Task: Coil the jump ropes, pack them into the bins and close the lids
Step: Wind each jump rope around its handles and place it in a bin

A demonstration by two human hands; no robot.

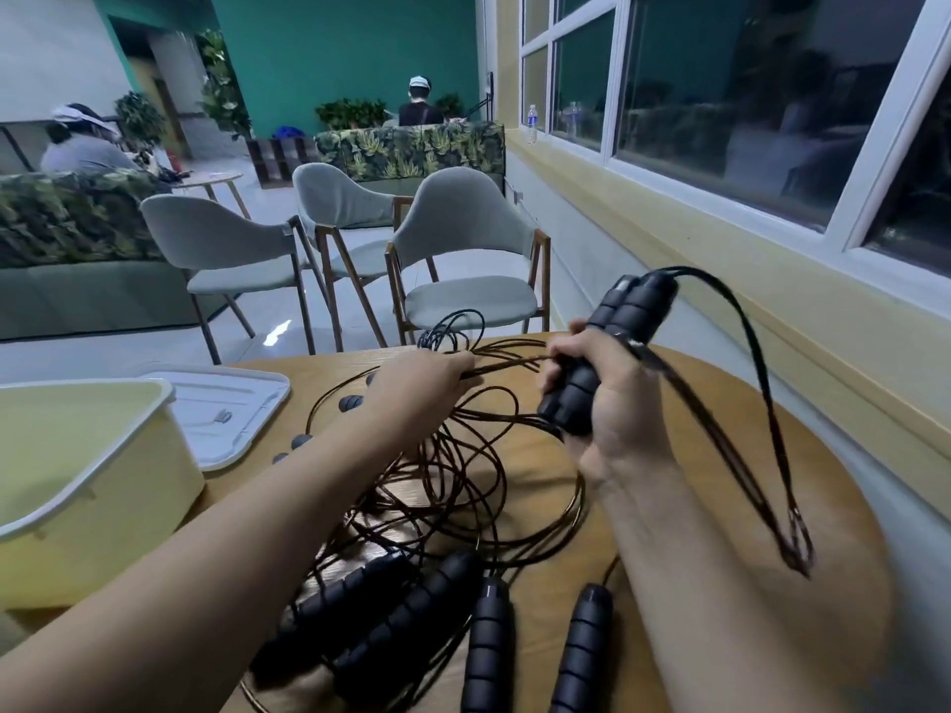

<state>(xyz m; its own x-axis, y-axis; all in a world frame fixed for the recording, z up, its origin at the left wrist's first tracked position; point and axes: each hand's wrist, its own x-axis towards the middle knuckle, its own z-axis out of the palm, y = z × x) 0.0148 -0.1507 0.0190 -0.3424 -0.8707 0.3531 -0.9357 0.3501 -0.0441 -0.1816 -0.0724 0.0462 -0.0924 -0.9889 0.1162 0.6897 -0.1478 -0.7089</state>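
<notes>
Right hand (592,383) grips handles (607,352); left hand (422,383) pinches cord (509,363).

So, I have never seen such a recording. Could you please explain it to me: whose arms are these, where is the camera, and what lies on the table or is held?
There is one picture. It comes from a camera worn on a person's head, looking forward and down, so the two bare arms are that person's own; there is no machine.

The right hand grips the two black handles of a jump rope, and its cord hangs in a loop to the right. The left hand holds some cords from the tangle on the round wooden table. Four loose handles lie at the near edge. On the left stands an open yellow bin, with its white lid lying beside it.
</notes>
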